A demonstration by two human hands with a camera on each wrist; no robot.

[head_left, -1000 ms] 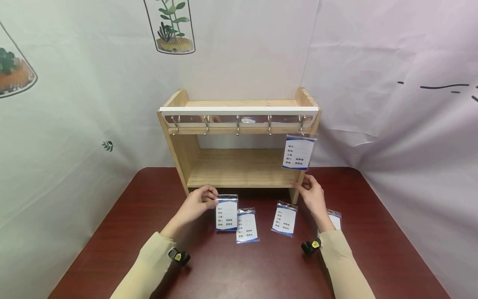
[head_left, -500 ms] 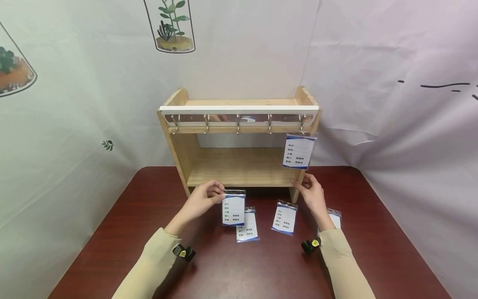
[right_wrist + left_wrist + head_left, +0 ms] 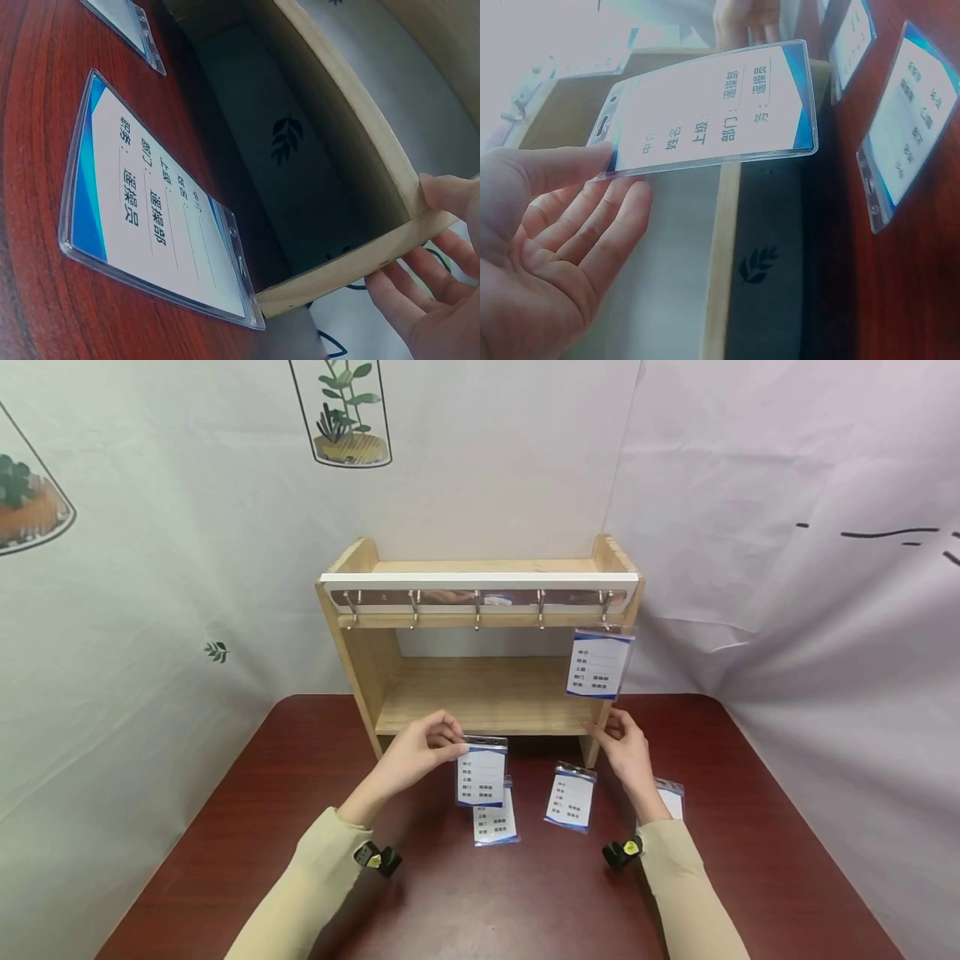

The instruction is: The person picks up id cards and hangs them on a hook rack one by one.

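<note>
My left hand (image 3: 418, 756) pinches a badge holder (image 3: 481, 774) by its slotted top corner, thumb in front; in the left wrist view the badge (image 3: 716, 112) is held clear of the table. Behind it a second badge (image 3: 496, 818) lies on the table, partly covered. With its thumb and fingers my right hand (image 3: 627, 756) grips the lower right side panel of the wooden shelf (image 3: 480, 693), as the right wrist view shows at the panel edge (image 3: 360, 259). Another badge (image 3: 600, 664) hangs from the rightmost hook of the hook rail (image 3: 442, 597).
One badge (image 3: 570, 797) lies flat before the shelf's right leg. A further badge (image 3: 670, 797) is partly hidden under my right forearm. The dark red table (image 3: 480, 902) ends at fabric walls on both sides and behind.
My left hand has moved right and a little up with the badge holder, which now overlaps the badge lying behind it. My right hand stays on the shelf panel.
</note>
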